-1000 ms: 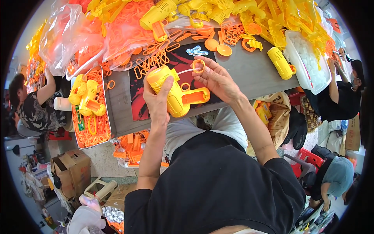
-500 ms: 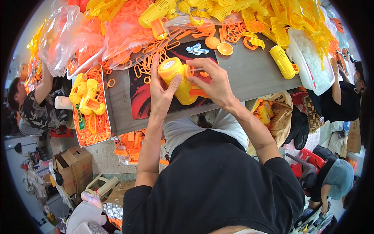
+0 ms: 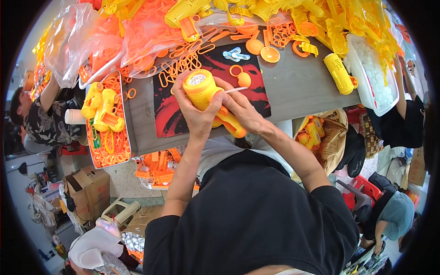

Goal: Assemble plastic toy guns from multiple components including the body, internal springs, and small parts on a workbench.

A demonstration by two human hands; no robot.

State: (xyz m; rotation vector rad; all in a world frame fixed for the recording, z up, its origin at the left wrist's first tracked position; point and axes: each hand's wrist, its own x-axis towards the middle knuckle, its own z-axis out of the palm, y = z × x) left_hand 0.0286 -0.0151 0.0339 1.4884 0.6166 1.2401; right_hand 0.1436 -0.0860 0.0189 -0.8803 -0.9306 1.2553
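Observation:
Both hands hold a yellow plastic toy gun (image 3: 201,94), shaped like a hair dryer, above the dark red-and-black mat (image 3: 172,117). Its round end with a white patterned grille faces up, and its handle points toward my lower right. My left hand (image 3: 198,117) wraps the barrel from the left, thumb across the front. My right hand (image 3: 242,110) closes round the side where barrel and handle meet. A thin whitish stick or tube (image 3: 236,89) juts out by the right fingers; what it joins is hidden. Beyond the hand, an orange ring (image 3: 236,70) and a round orange cap (image 3: 244,79) lie on the mat.
Blue-and-white stickers (image 3: 236,54) lie on the mat. Orange loops and yellow shells pile along the far side. At left stands a tray (image 3: 129,137) of orange parts; at right, another yellow body (image 3: 339,73) and a white bin (image 3: 384,107) of clear pieces. People work on both sides.
The toy gun has tilted, its handle swinging toward me. My right hand has moved from pinching at its side to gripping it, uncovering the orange ring and cap.

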